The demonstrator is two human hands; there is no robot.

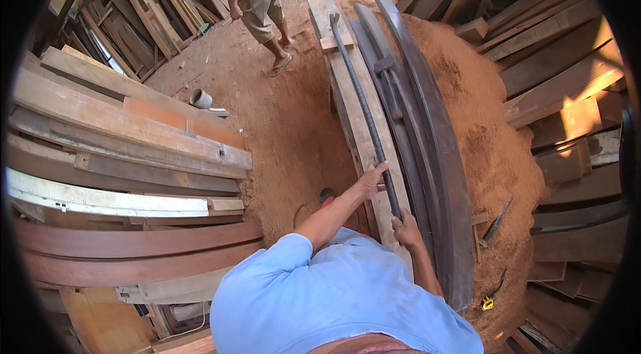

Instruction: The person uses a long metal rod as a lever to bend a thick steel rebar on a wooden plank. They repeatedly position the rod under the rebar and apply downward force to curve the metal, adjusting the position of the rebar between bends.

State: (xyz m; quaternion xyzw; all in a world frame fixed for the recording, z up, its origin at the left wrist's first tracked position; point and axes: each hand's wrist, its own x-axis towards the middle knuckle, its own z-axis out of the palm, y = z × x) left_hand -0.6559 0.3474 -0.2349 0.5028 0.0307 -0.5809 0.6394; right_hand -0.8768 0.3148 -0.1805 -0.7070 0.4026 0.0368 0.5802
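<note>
A long dark metal bar (pixel 360 100) with a bent top end lies along a pale wooden beam (pixel 318 3). My left hand (pixel 370 179) has closed fingers on the bar's lower middle, and my right hand (pixel 406 230) grips it lower down, near its end. A small wood block (pixel 330 44) sits crosswise near the beam's far end. Right of the beam, long dark planks (pixel 441 173) run parallel, with a dark fitting or tool (pixel 384 65) on them, too unclear to name.
Stacked boards (pixel 133 130) line the left and more timber (pixel 561 93) the right. Sawdust (pixel 494 167) heaps beside the planks, with a yellow tape measure (pixel 487 302) in it. Another person (pixel 260 10) stands at the far left of the beam. A bucket (pixel 200 99) is by the boards.
</note>
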